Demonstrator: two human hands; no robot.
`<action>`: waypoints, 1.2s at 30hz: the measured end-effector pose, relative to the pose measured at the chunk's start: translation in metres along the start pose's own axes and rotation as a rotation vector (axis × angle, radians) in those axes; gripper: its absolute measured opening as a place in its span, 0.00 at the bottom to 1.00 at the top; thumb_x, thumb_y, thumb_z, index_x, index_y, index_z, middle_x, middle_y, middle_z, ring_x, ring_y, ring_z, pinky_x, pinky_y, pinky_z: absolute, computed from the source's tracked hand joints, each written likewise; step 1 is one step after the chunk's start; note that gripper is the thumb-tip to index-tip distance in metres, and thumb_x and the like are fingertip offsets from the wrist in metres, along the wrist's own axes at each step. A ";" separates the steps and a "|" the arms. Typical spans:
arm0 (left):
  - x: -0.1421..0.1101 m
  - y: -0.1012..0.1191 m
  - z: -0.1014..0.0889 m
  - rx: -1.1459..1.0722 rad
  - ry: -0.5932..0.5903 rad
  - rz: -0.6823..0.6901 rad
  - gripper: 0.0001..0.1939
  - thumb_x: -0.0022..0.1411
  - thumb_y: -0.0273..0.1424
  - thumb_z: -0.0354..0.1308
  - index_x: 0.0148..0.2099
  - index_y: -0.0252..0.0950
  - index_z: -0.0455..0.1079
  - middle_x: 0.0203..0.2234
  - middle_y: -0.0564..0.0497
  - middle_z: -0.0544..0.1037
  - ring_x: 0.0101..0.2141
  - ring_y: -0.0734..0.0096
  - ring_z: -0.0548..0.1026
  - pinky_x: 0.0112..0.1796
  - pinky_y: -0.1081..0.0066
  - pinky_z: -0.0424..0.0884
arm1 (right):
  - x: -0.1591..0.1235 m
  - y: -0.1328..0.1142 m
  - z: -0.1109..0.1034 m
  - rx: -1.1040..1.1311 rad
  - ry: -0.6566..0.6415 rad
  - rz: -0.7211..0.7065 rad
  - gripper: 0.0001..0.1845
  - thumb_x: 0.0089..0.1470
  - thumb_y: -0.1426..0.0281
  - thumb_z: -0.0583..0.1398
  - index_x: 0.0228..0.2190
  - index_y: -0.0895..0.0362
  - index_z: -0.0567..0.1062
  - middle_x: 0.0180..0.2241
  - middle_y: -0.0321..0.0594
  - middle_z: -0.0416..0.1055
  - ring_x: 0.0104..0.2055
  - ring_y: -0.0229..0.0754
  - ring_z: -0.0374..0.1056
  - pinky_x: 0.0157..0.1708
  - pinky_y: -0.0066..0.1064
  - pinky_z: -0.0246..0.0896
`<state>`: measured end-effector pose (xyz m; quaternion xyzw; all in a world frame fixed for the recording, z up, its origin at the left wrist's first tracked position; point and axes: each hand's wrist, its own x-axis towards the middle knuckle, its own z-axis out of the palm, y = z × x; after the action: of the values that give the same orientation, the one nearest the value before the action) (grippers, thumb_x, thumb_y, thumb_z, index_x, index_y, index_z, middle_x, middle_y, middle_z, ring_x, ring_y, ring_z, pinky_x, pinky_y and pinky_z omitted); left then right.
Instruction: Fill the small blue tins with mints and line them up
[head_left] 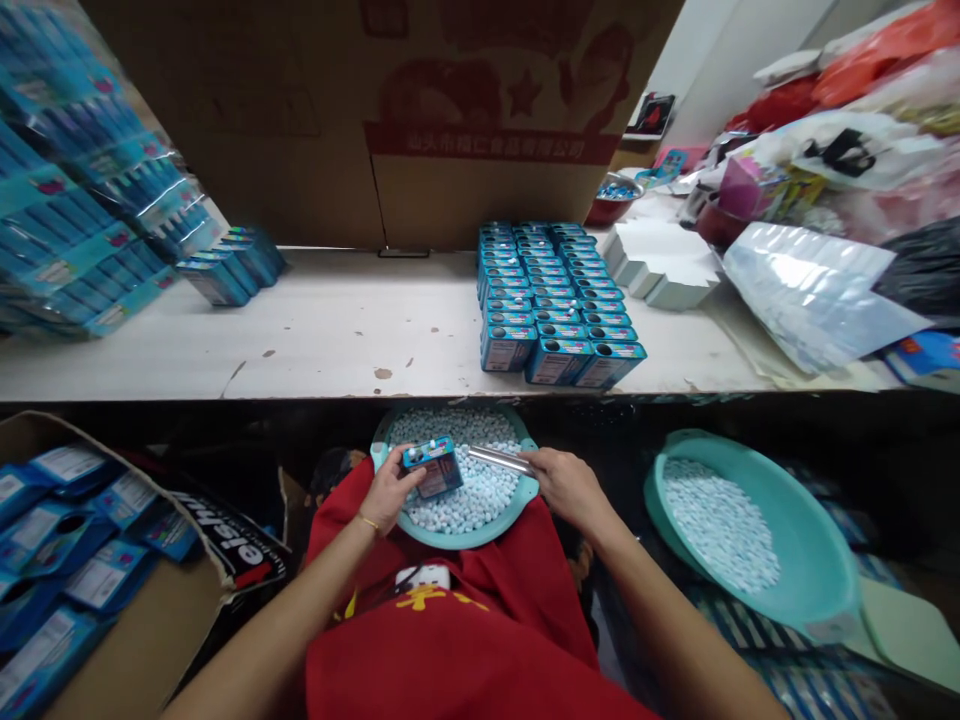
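My left hand (390, 490) is closed round a small blue tin (433, 466), held over a teal basin (459, 540) full of small pale blue-white candies that rests on my lap. My right hand (566, 483) grips a shiny metal scoop (501, 459) whose end lies on the candies just right of the tin. A few candies sit on top of the tin.
On the white table (322, 340), rows of several blue tins (555, 300) stand packed together. A second teal basin of candies (742, 540) sits at right. A cardboard box with blue tins (67, 560) is at left. A big carton (420, 110) stands behind.
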<state>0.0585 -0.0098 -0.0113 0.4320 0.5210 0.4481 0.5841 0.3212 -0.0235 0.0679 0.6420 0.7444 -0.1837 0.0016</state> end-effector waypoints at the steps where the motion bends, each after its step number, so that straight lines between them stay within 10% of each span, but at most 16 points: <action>1: 0.001 0.000 0.003 -0.002 -0.007 0.003 0.22 0.46 0.33 0.58 0.44 0.36 0.59 0.36 0.50 0.69 0.37 0.70 0.69 0.42 0.67 0.64 | -0.001 0.003 0.002 0.006 -0.005 0.006 0.20 0.53 0.69 0.45 0.44 0.45 0.68 0.40 0.36 0.70 0.40 0.39 0.65 0.31 0.25 0.51; 10: 0.011 0.051 0.017 0.135 -0.087 0.185 0.20 0.47 0.29 0.58 0.44 0.36 0.60 0.37 0.51 0.69 0.38 0.72 0.68 0.43 0.69 0.62 | -0.006 0.019 0.023 0.122 -0.016 0.087 0.20 0.52 0.71 0.46 0.42 0.47 0.70 0.38 0.37 0.71 0.40 0.38 0.64 0.34 0.24 0.52; 16: 0.074 0.112 0.074 0.182 -0.137 0.430 0.18 0.48 0.30 0.56 0.44 0.36 0.60 0.35 0.51 0.69 0.37 0.73 0.68 0.42 0.69 0.63 | -0.010 0.023 0.033 0.269 0.027 0.109 0.21 0.51 0.73 0.46 0.42 0.47 0.70 0.40 0.38 0.70 0.41 0.38 0.64 0.37 0.24 0.53; 26: 0.120 0.086 0.128 0.533 0.142 0.551 0.20 0.45 0.29 0.57 0.43 0.34 0.59 0.35 0.46 0.65 0.32 0.68 0.67 0.37 0.64 0.64 | -0.031 0.015 0.037 0.318 0.082 0.046 0.22 0.51 0.74 0.43 0.41 0.49 0.71 0.38 0.35 0.71 0.40 0.37 0.66 0.37 0.23 0.56; 31: 0.088 0.088 0.076 0.543 0.158 0.558 0.30 0.46 0.34 0.58 0.51 0.35 0.53 0.43 0.44 0.61 0.37 0.68 0.67 0.34 0.67 0.66 | -0.022 0.010 0.045 0.289 0.074 0.021 0.22 0.52 0.74 0.43 0.41 0.50 0.71 0.40 0.34 0.71 0.42 0.37 0.65 0.41 0.24 0.56; 36: 0.028 0.088 -0.090 0.736 0.614 0.615 0.29 0.49 0.34 0.55 0.53 0.36 0.50 0.48 0.44 0.60 0.47 0.65 0.62 0.44 0.65 0.62 | -0.010 0.019 0.076 0.333 -0.020 -0.056 0.21 0.50 0.69 0.45 0.40 0.58 0.72 0.42 0.41 0.70 0.44 0.41 0.64 0.44 0.28 0.56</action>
<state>-0.0360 0.0410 0.0606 0.5887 0.6389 0.4916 0.0593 0.3238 -0.0518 -0.0057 0.6105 0.7212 -0.3110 -0.1024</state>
